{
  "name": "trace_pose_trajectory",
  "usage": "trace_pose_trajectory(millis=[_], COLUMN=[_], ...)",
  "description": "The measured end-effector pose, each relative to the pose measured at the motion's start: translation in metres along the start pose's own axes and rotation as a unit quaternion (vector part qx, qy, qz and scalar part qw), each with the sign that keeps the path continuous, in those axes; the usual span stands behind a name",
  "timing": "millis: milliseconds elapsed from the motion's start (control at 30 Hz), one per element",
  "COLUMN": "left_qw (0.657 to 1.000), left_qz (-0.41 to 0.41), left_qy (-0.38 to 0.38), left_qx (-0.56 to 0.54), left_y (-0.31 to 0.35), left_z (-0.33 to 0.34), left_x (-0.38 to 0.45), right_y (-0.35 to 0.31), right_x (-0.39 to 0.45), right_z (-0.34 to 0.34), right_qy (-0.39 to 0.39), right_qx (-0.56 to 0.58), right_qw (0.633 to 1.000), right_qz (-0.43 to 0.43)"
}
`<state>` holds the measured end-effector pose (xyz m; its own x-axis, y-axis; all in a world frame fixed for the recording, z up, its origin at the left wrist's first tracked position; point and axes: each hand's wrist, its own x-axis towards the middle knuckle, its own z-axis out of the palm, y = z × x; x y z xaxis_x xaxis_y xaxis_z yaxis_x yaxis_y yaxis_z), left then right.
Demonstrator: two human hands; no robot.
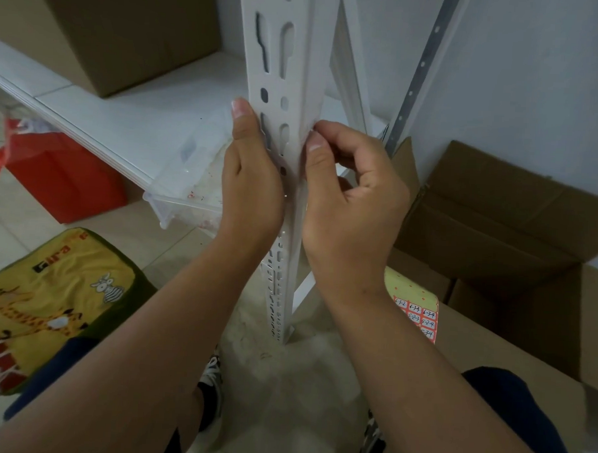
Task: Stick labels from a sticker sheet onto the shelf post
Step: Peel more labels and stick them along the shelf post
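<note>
Your left hand [255, 176] lies flat against the shelf post [290, 72], your right hand [347, 190] curls, thumb pressing its edge; sticker sheet [417, 313] sits on a cardboard box [491, 344].

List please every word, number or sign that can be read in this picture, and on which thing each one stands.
"6-3-4": handwritten on a sticker sheet lying on a cardboard box.
"5-2-3", "5-2-4": the row below, as best they read.
The sheet's other labels: too small or hidden by the right arm.
Dark patch with pale marks on the yellow giraffe cushion: too blurred to read.
</note>
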<state>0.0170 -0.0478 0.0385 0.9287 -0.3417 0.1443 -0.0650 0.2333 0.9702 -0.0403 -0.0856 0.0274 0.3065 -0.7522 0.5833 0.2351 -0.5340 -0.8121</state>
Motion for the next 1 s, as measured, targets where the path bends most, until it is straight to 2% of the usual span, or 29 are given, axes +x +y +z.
trace_pose_trajectory(millis=[667,1000], left_qw=[0.999,1.000], left_qz=[-0.007,-0.005], left_qy=[0.033,0.010], left_qx=[-0.002,0.005], left_y=[-0.007,-0.008], left_z=[0.006,0.001], left_x=[-0.002,-0.001], right_y=[0.007,0.009], right_x=[0.000,-0.007], right_z=[0.007,0.009], right_qy=[0.026,0.022], right_qx=[-0.046,-0.033], right_qw=[0.996,0.998], right_qz=[-0.072,-0.048])
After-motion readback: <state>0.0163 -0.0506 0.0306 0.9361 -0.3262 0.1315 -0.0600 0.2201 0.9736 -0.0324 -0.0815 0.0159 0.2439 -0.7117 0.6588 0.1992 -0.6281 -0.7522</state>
